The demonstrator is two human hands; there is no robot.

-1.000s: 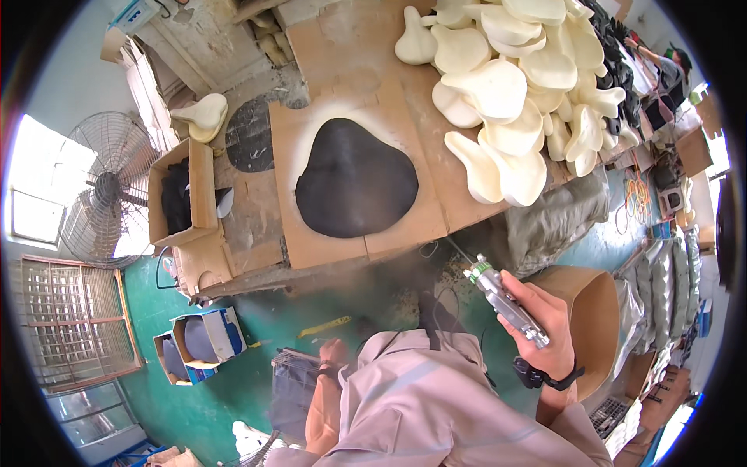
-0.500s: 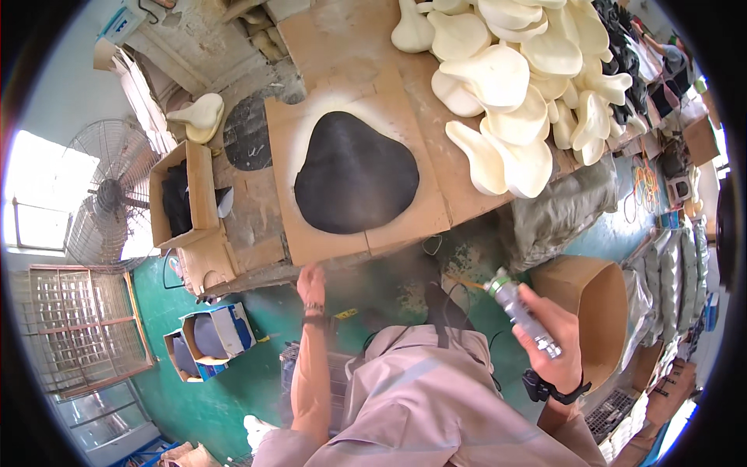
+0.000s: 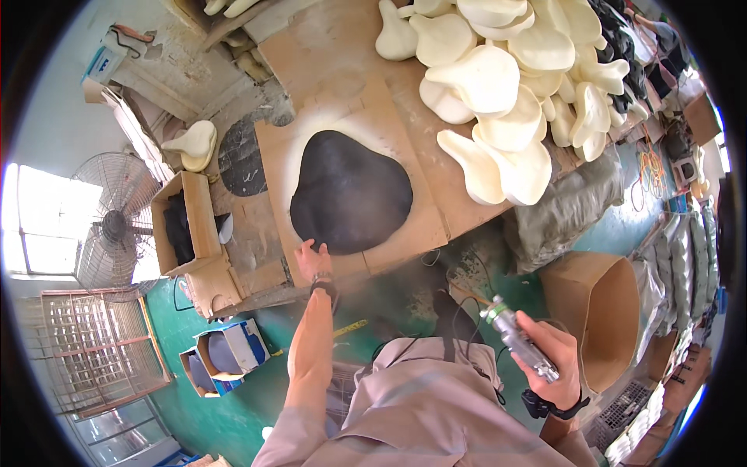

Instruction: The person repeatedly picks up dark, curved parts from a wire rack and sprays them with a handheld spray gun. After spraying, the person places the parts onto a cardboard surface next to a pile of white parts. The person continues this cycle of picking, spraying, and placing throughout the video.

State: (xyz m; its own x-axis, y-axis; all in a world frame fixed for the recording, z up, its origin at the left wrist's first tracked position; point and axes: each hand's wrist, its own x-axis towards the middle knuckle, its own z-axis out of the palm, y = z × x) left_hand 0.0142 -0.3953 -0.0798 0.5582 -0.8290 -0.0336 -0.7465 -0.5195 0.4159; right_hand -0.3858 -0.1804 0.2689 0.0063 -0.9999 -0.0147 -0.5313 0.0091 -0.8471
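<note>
A black, rounded-triangular sheet [image 3: 350,191] lies flat on a piece of cardboard [image 3: 420,183] on the worktable, with a pale band on the cardboard along its upper edge. My left hand [image 3: 313,261] reaches to the sheet's lower left edge, fingers apart; whether they touch it is hard to tell. My right hand [image 3: 556,358], off to the right in front of the table, is wrapped around a metal spray gun [image 3: 523,342] with a green ring near its nozzle. A thin hose runs near the gun.
Cream foam bicycle saddles [image 3: 486,78] are heaped on the table's right side. An open cardboard box [image 3: 206,218] with black pieces stands at the left, near a large fan [image 3: 114,226]. A big empty carton [image 3: 591,311] sits on the floor at right, below a grey covered bundle [image 3: 564,206].
My left hand has moved up from the table's front edge to the black sheet's lower edge, its fingers opening out. The right hand keeps the spray gun at about the same place.
</note>
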